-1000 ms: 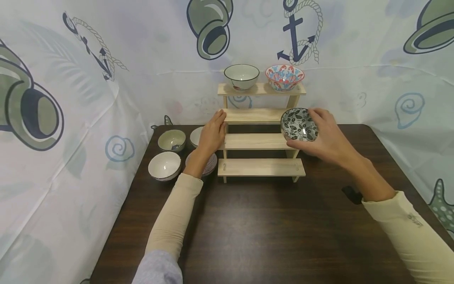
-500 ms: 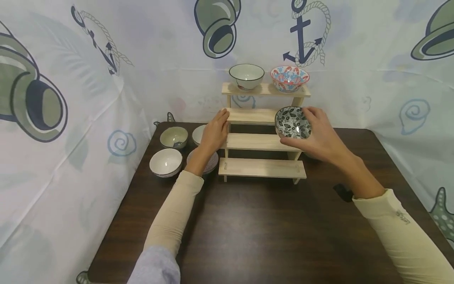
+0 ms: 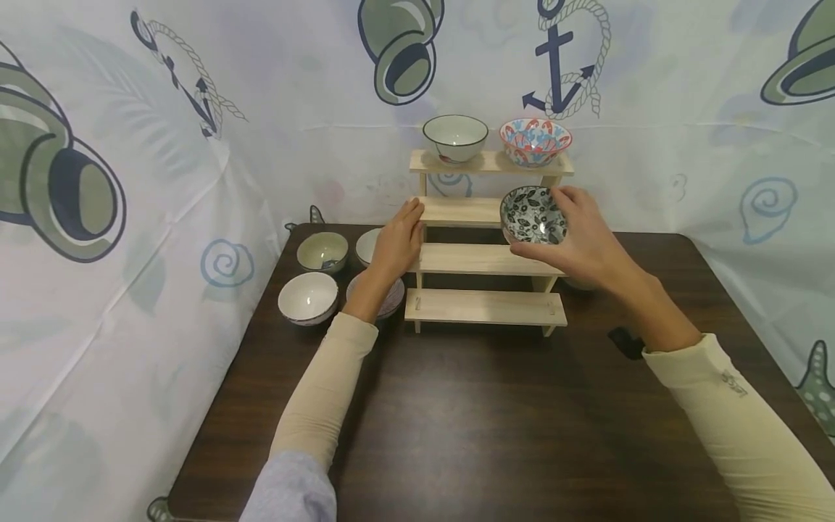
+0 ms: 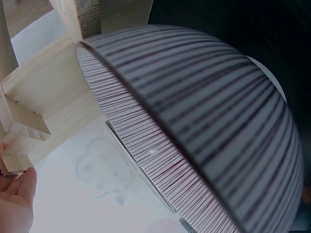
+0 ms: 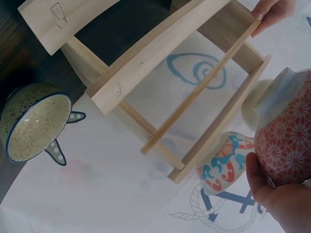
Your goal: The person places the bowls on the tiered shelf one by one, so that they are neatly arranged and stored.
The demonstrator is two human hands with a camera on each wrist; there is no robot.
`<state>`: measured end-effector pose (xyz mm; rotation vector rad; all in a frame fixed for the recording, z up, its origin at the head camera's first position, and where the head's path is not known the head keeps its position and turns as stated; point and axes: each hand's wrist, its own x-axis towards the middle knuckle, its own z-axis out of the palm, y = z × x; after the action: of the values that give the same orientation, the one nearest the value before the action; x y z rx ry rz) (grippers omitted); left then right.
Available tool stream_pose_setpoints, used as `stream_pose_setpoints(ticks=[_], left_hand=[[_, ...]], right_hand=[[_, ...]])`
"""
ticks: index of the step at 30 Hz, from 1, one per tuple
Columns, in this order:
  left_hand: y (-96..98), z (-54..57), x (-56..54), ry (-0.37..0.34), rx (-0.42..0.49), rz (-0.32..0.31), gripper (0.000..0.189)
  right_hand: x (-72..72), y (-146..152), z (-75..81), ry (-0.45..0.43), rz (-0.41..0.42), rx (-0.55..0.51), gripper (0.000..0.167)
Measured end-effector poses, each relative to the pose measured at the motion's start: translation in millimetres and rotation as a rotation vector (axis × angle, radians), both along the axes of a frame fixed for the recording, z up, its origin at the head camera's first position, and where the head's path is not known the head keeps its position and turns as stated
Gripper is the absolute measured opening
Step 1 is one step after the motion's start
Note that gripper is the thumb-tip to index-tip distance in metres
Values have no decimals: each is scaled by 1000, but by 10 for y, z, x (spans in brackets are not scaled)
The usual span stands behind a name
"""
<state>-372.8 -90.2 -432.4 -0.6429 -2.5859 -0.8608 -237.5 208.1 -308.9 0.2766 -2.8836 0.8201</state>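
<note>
My right hand (image 3: 583, 235) holds a small bowl (image 3: 531, 214) by its side, thumb below and fingers at the rim. Inside, it has a black-and-white leaf pattern; in the right wrist view the outside of the bowl (image 5: 291, 124) is red with white flowers. It is tilted toward the head camera, in front of the second-highest shelf of a wooden stepped stand (image 3: 485, 306). At that shelf's left end, my left hand (image 3: 396, 243) grips the board, with thumb and fingers on either side of it in the left wrist view.
On the top shelf stand a white dark-rimmed bowl (image 3: 455, 139) and a red-and-blue bowl (image 3: 535, 143). Left of the stand are an olive bowl (image 3: 322, 252), white bowls (image 3: 308, 297) and a striped bowl (image 4: 209, 111). A speckled bowl (image 5: 39, 126) sits behind my right hand.
My right hand has carried the patterned bowl left and slightly up, from the stand's right end to over the second-highest shelf. The left hand keeps its hold on the stand.
</note>
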Motion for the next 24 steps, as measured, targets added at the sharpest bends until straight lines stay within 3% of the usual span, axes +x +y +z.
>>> stream_pose_setpoints(ticks=[24], left_hand=[[-9,39,43,-9,-1,6,44]], right_hand=[[-184,-238,-5,-1,26,-2,119]])
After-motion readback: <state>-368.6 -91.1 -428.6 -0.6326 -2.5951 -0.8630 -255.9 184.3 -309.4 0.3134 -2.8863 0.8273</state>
